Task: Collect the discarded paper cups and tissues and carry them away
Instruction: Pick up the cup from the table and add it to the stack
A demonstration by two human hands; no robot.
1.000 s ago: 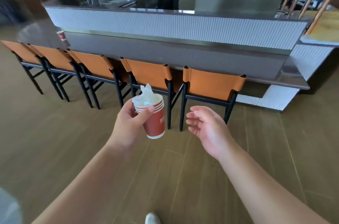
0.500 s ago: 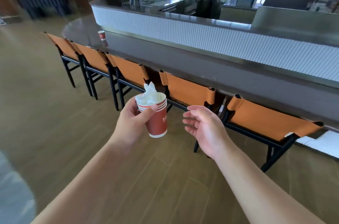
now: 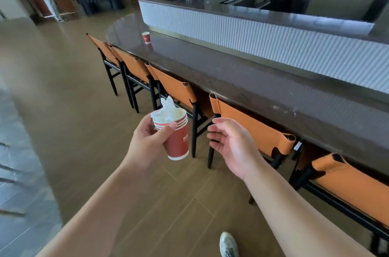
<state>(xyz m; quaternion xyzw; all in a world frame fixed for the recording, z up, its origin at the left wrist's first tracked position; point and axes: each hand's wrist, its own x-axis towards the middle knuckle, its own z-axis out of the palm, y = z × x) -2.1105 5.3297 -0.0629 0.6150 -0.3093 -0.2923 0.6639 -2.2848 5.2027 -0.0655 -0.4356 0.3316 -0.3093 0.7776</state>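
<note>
The left hand (image 3: 147, 140) grips a stack of red paper cups (image 3: 175, 137) near the rims, thumb across the front. The stack's long axis runs nearly upright, mouth up and tilted slightly leftward, with white tissue (image 3: 168, 107) poking from the top. Just right of it, the right hand (image 3: 228, 144) hangs open and empty, fingers loosely spread. Far beyond both hands, a single red cup (image 3: 146, 37) stands upright on the dark worktop (image 3: 231, 75).

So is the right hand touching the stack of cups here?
Apart. The head view shows bare floor and a chair leg between the open right hand and the stack of cups, which the left hand grips alone.
</note>
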